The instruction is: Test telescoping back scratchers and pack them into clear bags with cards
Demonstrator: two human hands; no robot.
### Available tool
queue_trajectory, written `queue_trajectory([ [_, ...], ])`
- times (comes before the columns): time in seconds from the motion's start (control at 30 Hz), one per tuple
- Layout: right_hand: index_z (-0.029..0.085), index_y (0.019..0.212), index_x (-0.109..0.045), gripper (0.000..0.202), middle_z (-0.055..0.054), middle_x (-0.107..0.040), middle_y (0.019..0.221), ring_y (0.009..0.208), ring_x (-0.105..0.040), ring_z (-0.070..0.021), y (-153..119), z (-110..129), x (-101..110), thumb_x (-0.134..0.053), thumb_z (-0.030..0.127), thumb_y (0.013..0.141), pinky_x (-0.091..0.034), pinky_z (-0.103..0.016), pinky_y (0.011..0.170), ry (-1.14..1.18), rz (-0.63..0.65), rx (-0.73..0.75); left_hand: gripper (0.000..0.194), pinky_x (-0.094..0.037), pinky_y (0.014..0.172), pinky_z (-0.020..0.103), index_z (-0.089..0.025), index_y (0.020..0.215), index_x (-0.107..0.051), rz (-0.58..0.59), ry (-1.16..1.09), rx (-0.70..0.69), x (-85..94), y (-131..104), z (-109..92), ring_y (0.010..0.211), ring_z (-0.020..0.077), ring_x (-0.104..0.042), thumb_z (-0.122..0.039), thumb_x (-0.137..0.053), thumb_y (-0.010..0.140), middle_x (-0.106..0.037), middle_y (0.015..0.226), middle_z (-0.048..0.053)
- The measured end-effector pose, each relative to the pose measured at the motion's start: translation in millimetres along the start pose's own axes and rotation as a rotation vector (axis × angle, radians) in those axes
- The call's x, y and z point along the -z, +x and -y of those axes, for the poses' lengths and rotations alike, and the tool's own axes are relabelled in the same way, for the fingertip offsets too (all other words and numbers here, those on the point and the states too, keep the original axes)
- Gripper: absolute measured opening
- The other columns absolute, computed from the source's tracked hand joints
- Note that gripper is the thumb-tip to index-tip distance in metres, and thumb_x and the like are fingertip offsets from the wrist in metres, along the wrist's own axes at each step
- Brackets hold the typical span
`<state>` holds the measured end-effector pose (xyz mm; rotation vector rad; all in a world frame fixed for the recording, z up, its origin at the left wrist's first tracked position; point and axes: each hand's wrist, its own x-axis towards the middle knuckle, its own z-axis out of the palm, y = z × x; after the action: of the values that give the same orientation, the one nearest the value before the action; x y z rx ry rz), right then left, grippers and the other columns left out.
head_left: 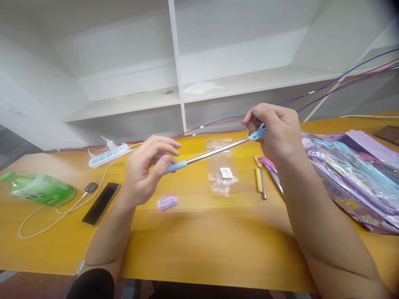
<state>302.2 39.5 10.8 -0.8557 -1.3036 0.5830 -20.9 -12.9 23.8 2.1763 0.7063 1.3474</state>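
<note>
A metal rod (215, 153) with a light blue handle and a light blue claw-shaped head is held up above the table, slanting up to the right. My left hand (149, 170) has its thumb and fingers around the end of the blue handle. The blue head sits in the closed fingers of my right hand (274, 128). Below the rod lies a clear plastic wrapper (220, 178) with a white label. Small purple cards (167, 202) rest on the table under my left hand.
Yellow (259, 178) and pink-headed rods lie beside a pile of packaged items (358, 178) at right. At left are a green bottle (43, 189), phone (101, 203), white cable and power strip (109, 155). Shelves (218, 87) and red and blue wires run behind the table (202, 249).
</note>
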Motion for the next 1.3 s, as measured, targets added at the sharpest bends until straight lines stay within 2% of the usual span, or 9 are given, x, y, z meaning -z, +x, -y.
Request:
queue_trajectory([
  [0.13, 0.020, 0.073, -0.071, 0.031, 0.001, -0.047, 0.060, 0.059, -0.042, -0.0129, -5.5, 0.9, -6.9, -0.064, 0.036, 0.099, -0.029, -0.030, 0.059, -0.069, 0.031, 0.034, 0.030, -0.069, 0.082, 0.040, -0.021, 0.091, -0.080, -0.194, -0.125, -0.027, -7.3, 0.1, 3.2, 0.087, 0.0229, -0.075, -0.041, -0.064, 0.106, -0.074, 0.098, 0.010],
  [0.27, 0.020, 0.072, -0.069, 0.029, 0.002, -0.044, 0.058, 0.058, -0.041, -0.0116, -13.3, 3.9, -19.3, -0.059, 0.030, 0.097, -0.030, -0.030, 0.060, -0.132, 0.052, 0.016, 0.030, -0.061, 0.066, 0.036, -0.021, 0.083, -0.078, -0.241, -0.140, -0.040, -6.7, 1.7, 4.6, 0.075, 0.0209, -0.071, -0.036, -0.064, 0.104, -0.072, 0.089, 0.008],
  [0.4, 0.020, 0.070, -0.067, 0.029, 0.002, -0.044, 0.058, 0.058, -0.041, -0.0118, -20.3, 6.1, -29.9, -0.058, 0.030, 0.096, -0.030, -0.030, 0.060, -0.177, 0.054, 0.003, 0.034, -0.054, 0.054, 0.032, -0.021, 0.076, -0.076, -0.291, -0.153, -0.056, -1.6, 4.3, 2.4, 0.065, 0.0183, -0.066, -0.041, -0.067, 0.101, -0.069, 0.081, 0.007],
  [0.57, 0.021, 0.069, -0.068, 0.030, 0.000, -0.052, 0.062, 0.062, -0.047, -0.0131, -27.2, 8.7, -34.9, -0.056, 0.026, 0.096, -0.035, -0.030, 0.063, -0.232, 0.044, 0.026, 0.035, -0.051, 0.050, 0.030, -0.021, 0.073, -0.074, -0.299, -0.167, -0.050, -0.8, 4.7, 1.7, 0.060, 0.0160, -0.062, -0.043, -0.069, 0.100, -0.067, 0.078, 0.007],
  [0.73, 0.021, 0.070, -0.069, 0.029, -0.001, -0.057, 0.064, 0.064, -0.050, -0.0138, -32.1, 11.6, -37.4, -0.058, 0.027, 0.097, -0.035, -0.029, 0.062, -0.288, 0.035, 0.053, 0.030, -0.050, 0.052, 0.029, -0.019, 0.074, -0.075, -0.243, -0.188, -0.075, -5.4, 2.8, 5.2, 0.064, 0.0165, -0.063, -0.029, -0.064, 0.100, -0.066, 0.077, 0.007],
  [0.87, 0.022, 0.069, -0.069, 0.029, 0.000, -0.055, 0.063, 0.063, -0.049, -0.0138, -33.9, 14.2, -36.2, -0.058, 0.027, 0.096, -0.034, -0.030, 0.061, -0.329, 0.019, 0.087, 0.027, -0.050, 0.052, 0.029, -0.018, 0.074, -0.074, -0.231, -0.187, -0.078, -8.6, 0.9, 6.6, 0.064, 0.0163, -0.063, -0.023, -0.062, 0.098, -0.065, 0.075, 0.006],
  [1.3, 0.022, 0.070, -0.069, 0.030, 0.001, -0.055, 0.063, 0.060, -0.047, -0.0122, -41.7, 21.6, -41.0, -0.057, 0.028, 0.097, -0.035, -0.030, 0.060, -0.332, 0.022, 0.123, 0.027, -0.048, 0.053, 0.028, -0.019, 0.072, -0.068, -0.225, -0.163, -0.106, -13.4, -1.9, 2.2, 0.060, 0.0144, -0.059, -0.021, -0.059, 0.097, -0.065, 0.072, 0.004],
])
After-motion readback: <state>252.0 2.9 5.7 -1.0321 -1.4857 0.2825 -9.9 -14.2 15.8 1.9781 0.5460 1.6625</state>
